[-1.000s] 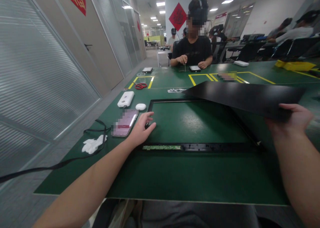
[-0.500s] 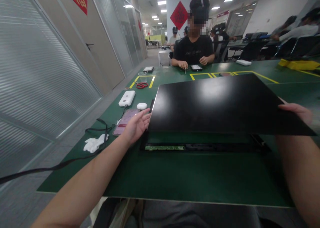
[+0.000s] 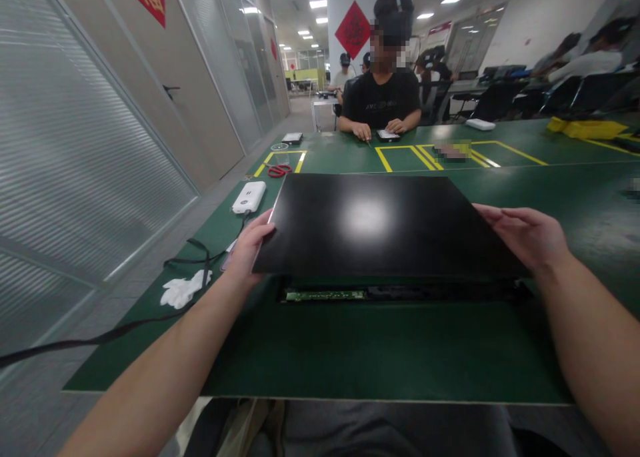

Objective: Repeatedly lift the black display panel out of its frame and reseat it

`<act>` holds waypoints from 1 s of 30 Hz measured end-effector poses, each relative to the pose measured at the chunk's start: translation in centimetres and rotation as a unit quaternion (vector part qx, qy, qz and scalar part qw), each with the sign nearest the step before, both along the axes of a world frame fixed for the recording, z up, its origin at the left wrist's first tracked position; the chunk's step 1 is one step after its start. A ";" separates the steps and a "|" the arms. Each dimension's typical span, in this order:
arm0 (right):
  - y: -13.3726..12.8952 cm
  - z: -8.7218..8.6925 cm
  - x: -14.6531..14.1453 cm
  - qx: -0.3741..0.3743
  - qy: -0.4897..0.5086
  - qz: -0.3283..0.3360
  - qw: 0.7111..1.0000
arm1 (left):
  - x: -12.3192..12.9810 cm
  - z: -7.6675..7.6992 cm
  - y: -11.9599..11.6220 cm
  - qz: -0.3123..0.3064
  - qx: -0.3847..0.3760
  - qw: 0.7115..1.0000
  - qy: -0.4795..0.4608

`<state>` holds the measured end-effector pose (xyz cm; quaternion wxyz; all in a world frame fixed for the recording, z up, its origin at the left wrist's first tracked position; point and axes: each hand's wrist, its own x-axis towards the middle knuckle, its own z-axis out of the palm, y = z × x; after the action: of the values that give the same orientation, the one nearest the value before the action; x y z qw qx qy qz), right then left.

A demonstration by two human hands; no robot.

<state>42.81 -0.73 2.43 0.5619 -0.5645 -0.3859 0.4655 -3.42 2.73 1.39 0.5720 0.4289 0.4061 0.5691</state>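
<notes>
A glossy black flat panel [image 3: 390,230] is held up above the green table [image 3: 380,357], with a bright reflection near its middle. My left hand [image 3: 249,243] grips its left edge, thumb on top and fingers beneath. At the right edge, my right hand [image 3: 530,233] supports the panel, its fingers partly hidden behind it. Below the panel lies a black frame [image 3: 440,293] with a green circuit strip [image 3: 325,296] at its near left part. The panel covers most of that frame.
Left of the panel are a white power bank [image 3: 249,197], crumpled white gloves [image 3: 184,290], a black strap [image 3: 125,328] and red scissors [image 3: 279,171]. Across the table a person [image 3: 383,97] handles a small device [image 3: 389,135]. A yellow object [image 3: 587,129] lies far right.
The panel has moved left and become more level. My left hand has closed on its left edge, while my right hand has moved left with the panel.
</notes>
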 end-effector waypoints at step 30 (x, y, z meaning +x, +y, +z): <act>1.4 -1.8 1.1 -0.077 -0.039 -0.116 0.990 | 0.5 -0.9 -0.2 0.072 -0.009 0.996 0.055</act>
<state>43.96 0.64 0.59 0.5513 -0.6647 -0.3030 0.4029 -2.91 2.48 0.44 0.5102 0.4241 0.4717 0.5808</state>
